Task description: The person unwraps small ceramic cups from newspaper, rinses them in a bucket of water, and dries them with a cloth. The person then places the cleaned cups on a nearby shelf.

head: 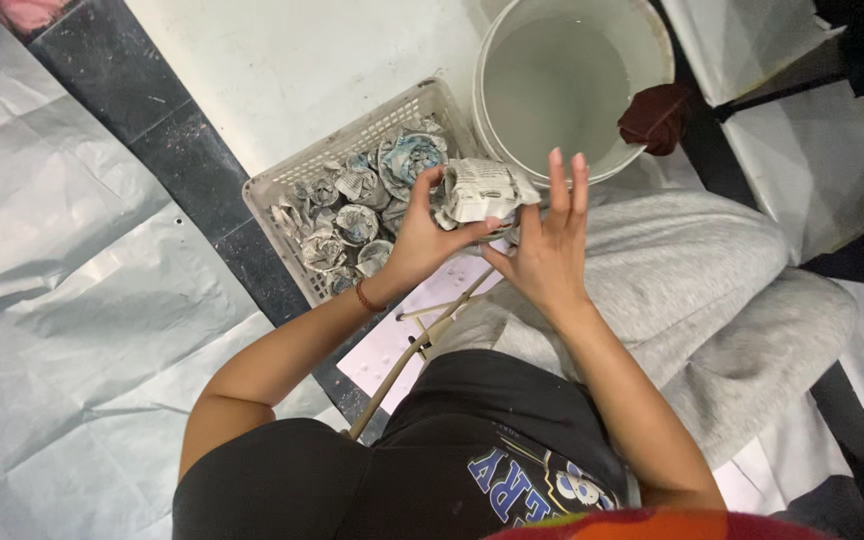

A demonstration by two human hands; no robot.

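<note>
A: Grip state to be logged first. What is recorded for the left hand?

B: The left hand is seen closed around a crumpled newspaper wad; thumb and fingers are curled onto its near-left end, so the wad is pinched there and held above the lap.

A: And the right hand?

B: It is held spread, fingers extended upward, palm turned toward the wad. Contact appears limited to the thumb side at the wad's lower right edge; a firm hold cannot be confirmed.

A: Lie of the wad relative to the grip?

B: Its long axis is noted as running roughly left to right, extending from the left pinch toward the right palm. The left hand is judged the nearer and the bearing one.

A: Beyond the grip?

B: Just past the left hand, a pale plastic basket filled with similar wrapped paper bundles is recorded. Past the wad, a white bucket of cloudy liquid is noted, with a dark red cloth on its right rim.
</note>
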